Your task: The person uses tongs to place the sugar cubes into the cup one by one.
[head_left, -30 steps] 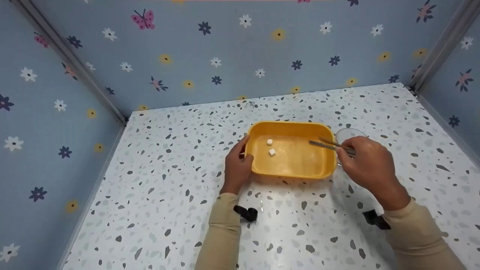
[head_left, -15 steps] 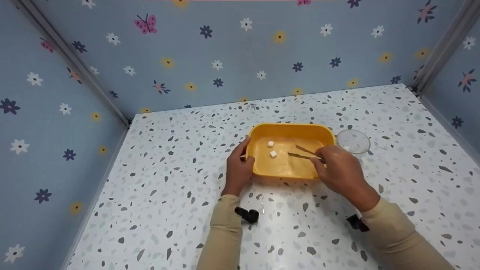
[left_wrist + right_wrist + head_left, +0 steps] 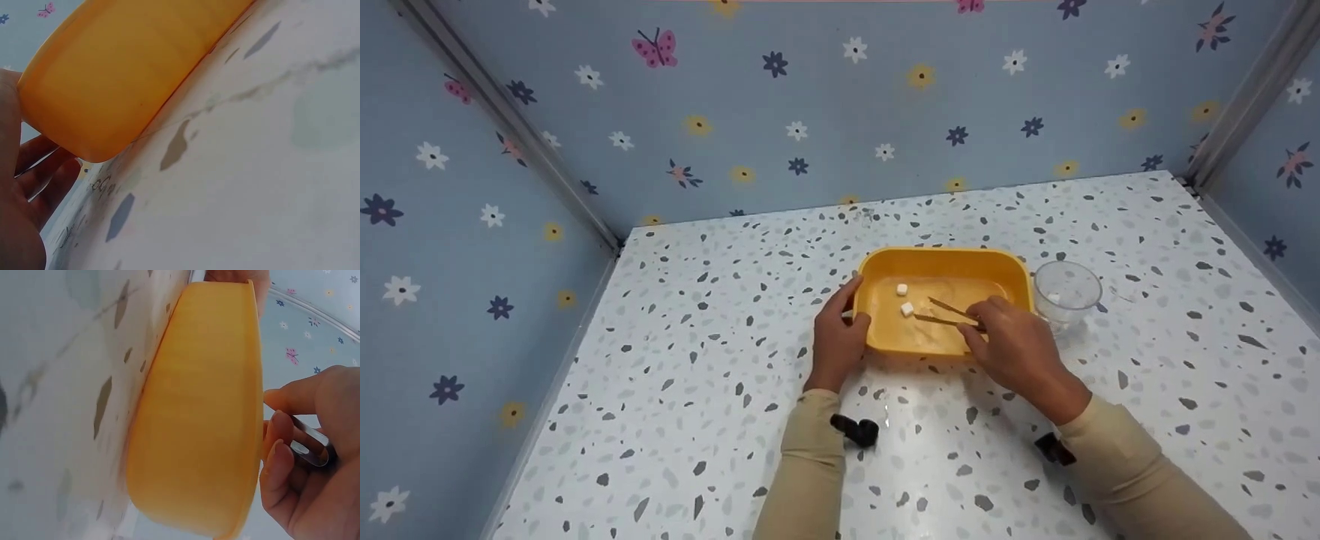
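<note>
My left hand [image 3: 840, 341] holds the left end of a yellow plastic tub [image 3: 941, 261], its thumb at the rim. In the left wrist view its fingers [image 3: 53, 183] lie around the tub's end. My right hand [image 3: 1020, 349] grips slim metal tongs [image 3: 937, 320] over the tub, their arms spread apart. Two white cubes [image 3: 907, 309] lie on the tub's floor towards its left side, the nearer one close to the tong tips. From the right wrist, the bent end of the tongs shows inside my palm, while the tub's wall hides the tips.
A clear glass cup [image 3: 1067, 296] stands just right of the tub, with something small and white inside. The speckled tabletop [image 3: 720, 360] extends around the tub. Flower-patterned panels [image 3: 840, 97] enclose the back and both sides.
My right hand has moved left with the tongs, from beside the cup to over the tub near the cubes. The cup is now more exposed. My left hand keeps its hold.
</note>
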A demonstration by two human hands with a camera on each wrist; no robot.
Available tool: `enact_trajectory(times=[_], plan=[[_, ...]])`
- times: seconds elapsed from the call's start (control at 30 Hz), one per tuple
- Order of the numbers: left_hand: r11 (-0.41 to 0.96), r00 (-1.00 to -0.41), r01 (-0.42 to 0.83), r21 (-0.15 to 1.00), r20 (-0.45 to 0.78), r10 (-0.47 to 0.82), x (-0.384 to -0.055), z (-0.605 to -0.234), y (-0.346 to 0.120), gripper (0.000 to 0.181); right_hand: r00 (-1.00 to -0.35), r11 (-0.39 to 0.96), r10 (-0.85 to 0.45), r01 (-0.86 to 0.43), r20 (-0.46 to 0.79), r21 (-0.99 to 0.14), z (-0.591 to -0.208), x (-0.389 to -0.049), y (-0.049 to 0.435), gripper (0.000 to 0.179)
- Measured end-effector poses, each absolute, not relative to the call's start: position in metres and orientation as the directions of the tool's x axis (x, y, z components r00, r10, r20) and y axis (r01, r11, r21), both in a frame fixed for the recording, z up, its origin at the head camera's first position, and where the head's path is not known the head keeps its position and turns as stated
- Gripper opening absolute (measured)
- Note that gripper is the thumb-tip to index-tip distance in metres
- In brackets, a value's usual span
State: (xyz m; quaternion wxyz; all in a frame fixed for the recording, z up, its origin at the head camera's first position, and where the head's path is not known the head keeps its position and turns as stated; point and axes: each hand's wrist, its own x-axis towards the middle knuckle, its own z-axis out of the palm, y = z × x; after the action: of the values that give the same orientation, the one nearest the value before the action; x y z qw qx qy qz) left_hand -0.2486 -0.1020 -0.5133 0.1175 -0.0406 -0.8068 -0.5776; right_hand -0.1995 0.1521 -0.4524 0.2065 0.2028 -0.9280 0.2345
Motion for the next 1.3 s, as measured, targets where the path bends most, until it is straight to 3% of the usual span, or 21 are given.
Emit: enact_trajectory(times=[0.57, 1.3], plan=[[0.376, -0.968, 0.188, 0.907, 0.237, -0.088, -0.249, -0.513, -0.1, 0.06, -0.865, 0.821, -0.278, -0.439, 0.417, -0.365, -0.455, -0.208, 0.147, 0.018], [0.373, -0.941, 0.276, 0.886, 0.329, -0.085, -0.251, -0.517, -0.103, 0.054, -0.865, 0.823, -0.288, -0.443, 0.411, -0.356, -0.458, -0.213, 0.149, 0.009]])
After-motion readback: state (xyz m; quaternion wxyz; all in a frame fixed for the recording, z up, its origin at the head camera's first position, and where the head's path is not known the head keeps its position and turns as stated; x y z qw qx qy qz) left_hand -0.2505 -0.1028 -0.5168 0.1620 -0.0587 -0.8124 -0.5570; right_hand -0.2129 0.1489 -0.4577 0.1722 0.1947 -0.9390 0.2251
